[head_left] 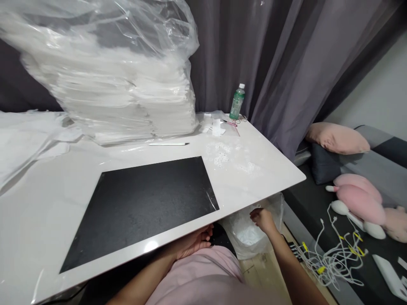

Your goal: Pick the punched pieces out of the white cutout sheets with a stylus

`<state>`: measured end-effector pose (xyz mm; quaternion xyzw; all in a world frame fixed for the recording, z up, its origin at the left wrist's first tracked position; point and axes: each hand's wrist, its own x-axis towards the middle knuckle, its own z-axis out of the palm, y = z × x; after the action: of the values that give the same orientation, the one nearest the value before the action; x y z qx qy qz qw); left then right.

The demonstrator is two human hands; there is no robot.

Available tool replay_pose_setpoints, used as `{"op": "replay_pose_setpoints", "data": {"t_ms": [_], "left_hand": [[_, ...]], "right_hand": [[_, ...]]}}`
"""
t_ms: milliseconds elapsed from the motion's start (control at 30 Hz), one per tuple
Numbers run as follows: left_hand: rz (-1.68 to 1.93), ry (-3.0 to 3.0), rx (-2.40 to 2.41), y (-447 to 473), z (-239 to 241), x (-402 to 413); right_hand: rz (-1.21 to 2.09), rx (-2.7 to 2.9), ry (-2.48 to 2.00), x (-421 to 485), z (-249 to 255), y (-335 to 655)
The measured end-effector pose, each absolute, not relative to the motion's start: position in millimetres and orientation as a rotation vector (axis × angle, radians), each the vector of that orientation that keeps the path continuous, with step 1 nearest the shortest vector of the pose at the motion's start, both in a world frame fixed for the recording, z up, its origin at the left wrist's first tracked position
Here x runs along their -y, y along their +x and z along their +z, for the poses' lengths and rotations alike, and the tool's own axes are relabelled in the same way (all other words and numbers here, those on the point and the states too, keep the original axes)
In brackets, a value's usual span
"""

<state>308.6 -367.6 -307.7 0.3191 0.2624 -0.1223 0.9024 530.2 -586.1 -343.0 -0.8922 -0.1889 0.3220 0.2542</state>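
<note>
My left hand [197, 242] rests at my lap beside the table's front edge, palm turned up. Its fingers are loosely curled and apart, and no object shows in them. Over a clear plastic bag [248, 233] with white contents, below the table edge, hangs my right hand [264, 220]. Its fingers are bent together; whatever they hold, if anything, is hidden or too small to name. A tiny white piece [259, 206] shows just above those fingers. On the white table [267, 169] a black mat [149, 203] lies in front of me.
A tall plastic-wrapped stack of white sheets [127, 97] stands at the back, with loose white sheets [28, 140] to its left. Small white pieces [222, 154], a pen-like white tool [168, 144] and a green-labelled bottle [237, 102] are beyond the mat. Tangled white cables [337, 254] lie right.
</note>
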Motion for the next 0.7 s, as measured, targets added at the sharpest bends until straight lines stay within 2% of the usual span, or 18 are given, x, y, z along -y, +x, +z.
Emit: {"op": "replay_pose_setpoints", "data": {"t_ms": [233, 700], "left_hand": [[-0.257, 0.661, -0.544, 306.3, -309.1, 367.7], [-0.245, 0.666, -0.536, 301.4, -311.5, 368.4]], "right_hand": [[0.758, 0.66, -2.485, 582.8, -341.0, 522.5], [0.64, 0.708, -2.319, 588.2, -334.2, 508.0]]}}
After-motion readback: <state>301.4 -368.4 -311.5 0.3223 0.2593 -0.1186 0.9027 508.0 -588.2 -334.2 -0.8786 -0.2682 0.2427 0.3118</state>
